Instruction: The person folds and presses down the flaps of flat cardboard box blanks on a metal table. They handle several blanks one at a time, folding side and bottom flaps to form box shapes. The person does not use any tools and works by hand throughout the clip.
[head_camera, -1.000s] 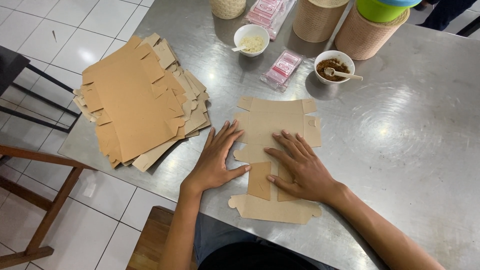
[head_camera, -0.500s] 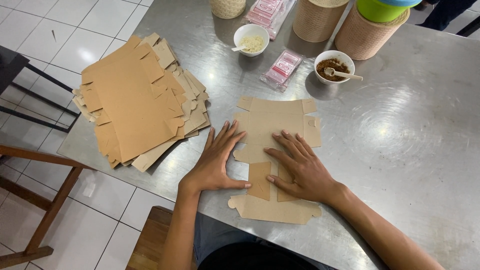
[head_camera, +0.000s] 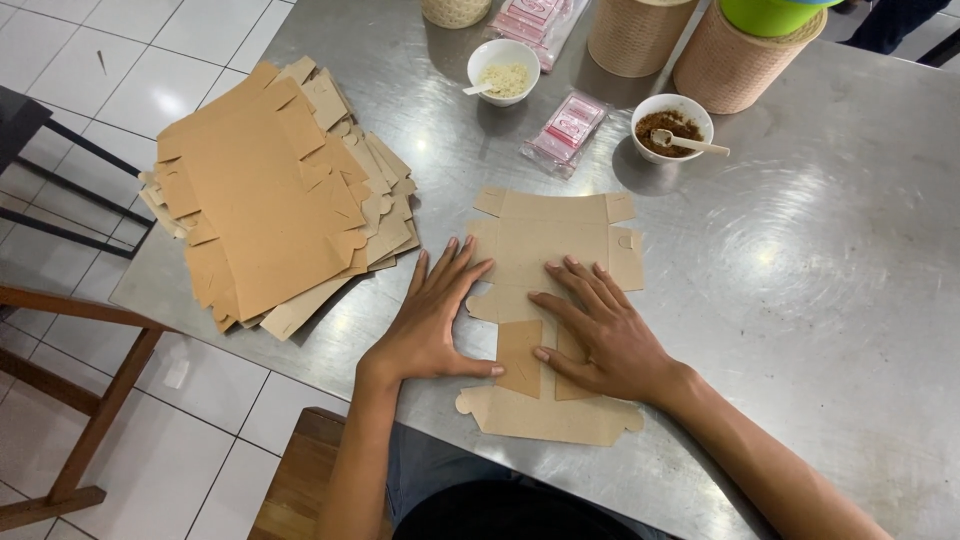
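Head view shows the flat cardboard box blank (head_camera: 553, 250) lying on the steel table (head_camera: 820, 270), its lower flaps folded inward. Those flaps could spring back or crease crooked if pressure slackens. The left hand (head_camera: 435, 320) and right hand (head_camera: 605, 335) press it with fingers spread flat.

Right hand (head_camera: 610, 335) covers the middle of the flat cardboard box blank (head_camera: 555, 245); creases beneath hidden. Top edge crops the woven canisters (head_camera: 735, 65), green lid (head_camera: 775, 15), small woven pot (head_camera: 455, 10) and pink packet (head_camera: 535, 20). Lower sheets in the cardboard stack (head_camera: 270, 200) mostly covered. Brown bowl (head_camera: 672, 125) contents too small to identify.
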